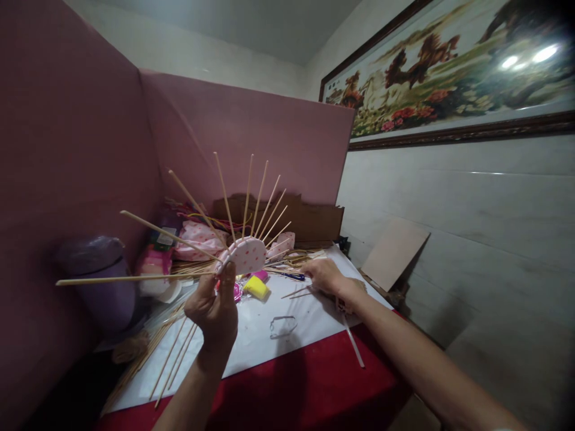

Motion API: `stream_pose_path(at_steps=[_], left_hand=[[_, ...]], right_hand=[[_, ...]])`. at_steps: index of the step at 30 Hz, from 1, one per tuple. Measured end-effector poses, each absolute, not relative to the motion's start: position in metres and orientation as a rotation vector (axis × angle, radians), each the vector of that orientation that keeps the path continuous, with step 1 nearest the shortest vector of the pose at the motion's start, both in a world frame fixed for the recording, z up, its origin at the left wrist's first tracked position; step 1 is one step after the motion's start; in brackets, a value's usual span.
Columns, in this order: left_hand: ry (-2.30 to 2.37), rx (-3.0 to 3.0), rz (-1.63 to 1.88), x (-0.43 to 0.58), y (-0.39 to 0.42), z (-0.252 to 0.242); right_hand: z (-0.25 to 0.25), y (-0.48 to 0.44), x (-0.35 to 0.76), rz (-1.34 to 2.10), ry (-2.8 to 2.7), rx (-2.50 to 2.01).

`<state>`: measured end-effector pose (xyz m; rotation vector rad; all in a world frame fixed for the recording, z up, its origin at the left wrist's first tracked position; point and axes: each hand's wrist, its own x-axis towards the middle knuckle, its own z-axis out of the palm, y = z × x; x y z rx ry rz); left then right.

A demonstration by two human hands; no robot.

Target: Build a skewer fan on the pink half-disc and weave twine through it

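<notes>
My left hand point(214, 311) is raised above the table, closed on a flat oval base point(246, 254) covered in white cloth with pink dots. Several thin wooden sticks point(251, 197) fan out from its edge, up and to the left. My right hand point(324, 276) reaches across the white sheet point(269, 341) to a pile of loose sticks point(299, 258) at the back of the table. Its fingers curl down onto the sticks; whether they grip one I cannot tell.
A yellow block point(256, 287), a pink item point(236, 291) and a bent wire shape point(283, 326) lie on the sheet. More sticks point(173, 353) lie at the left. A purple bin point(99, 281) stands by the pink partition point(233, 137). Red cloth point(314, 383) covers the table's front.
</notes>
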<state>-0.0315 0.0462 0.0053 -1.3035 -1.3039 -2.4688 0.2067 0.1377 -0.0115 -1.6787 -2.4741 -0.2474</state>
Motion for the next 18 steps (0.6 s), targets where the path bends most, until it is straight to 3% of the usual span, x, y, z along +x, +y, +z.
stream_pose_path(at_steps=[8, 18], left_hand=[[-1.268, -1.34, -2.49, -0.033, 0.046, 0.003], [-1.318, -1.273, -2.481, -0.031, 0.048, 0.002]], right_hand=[[0.008, 0.165, 0.262, -0.349, -2.148, -2.227], [-0.015, 0.192, 0.268, -0.292, -2.47, -2.186]])
